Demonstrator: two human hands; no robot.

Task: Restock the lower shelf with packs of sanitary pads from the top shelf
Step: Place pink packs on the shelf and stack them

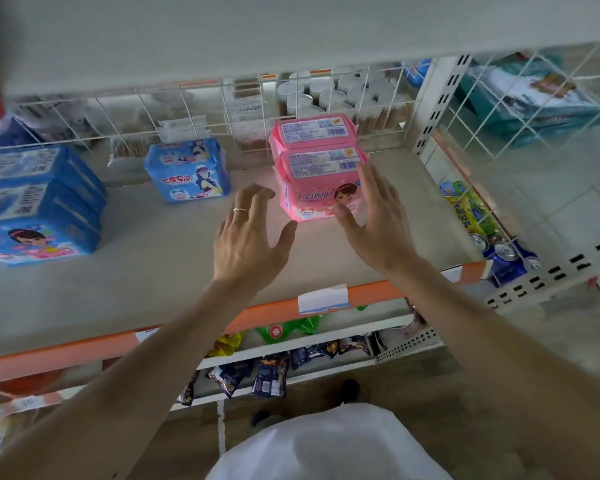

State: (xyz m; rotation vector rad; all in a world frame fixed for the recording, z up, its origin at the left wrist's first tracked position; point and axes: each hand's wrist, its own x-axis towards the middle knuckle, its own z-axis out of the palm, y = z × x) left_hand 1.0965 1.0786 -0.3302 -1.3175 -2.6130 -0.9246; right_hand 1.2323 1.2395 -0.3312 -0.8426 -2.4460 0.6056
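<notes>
Two pink packs of sanitary pads [317, 168] stand upright, one behind the other, on the beige lower shelf [153, 265], right of centre. My left hand [248, 237], a ring on one finger, hovers just left of the front pink pack with fingers spread and loosely bent, holding nothing. My right hand [374, 216] is open at the pack's right side; its straight fingers lie against the pack's right face and the thumb crosses its lower front corner. A small blue pack [187, 169] stands to the left. Several larger blue packs [35, 202] stand at the far left.
A white wire grid [201, 109] backs the shelf, with white-lidded tubs [326, 95] behind it. The top shelf's underside [257, 29] spans overhead. An orange price strip [257, 313] edges the shelf front. Snack bags [267, 372] sit on shelves below; drink cans [506, 251] stand at right.
</notes>
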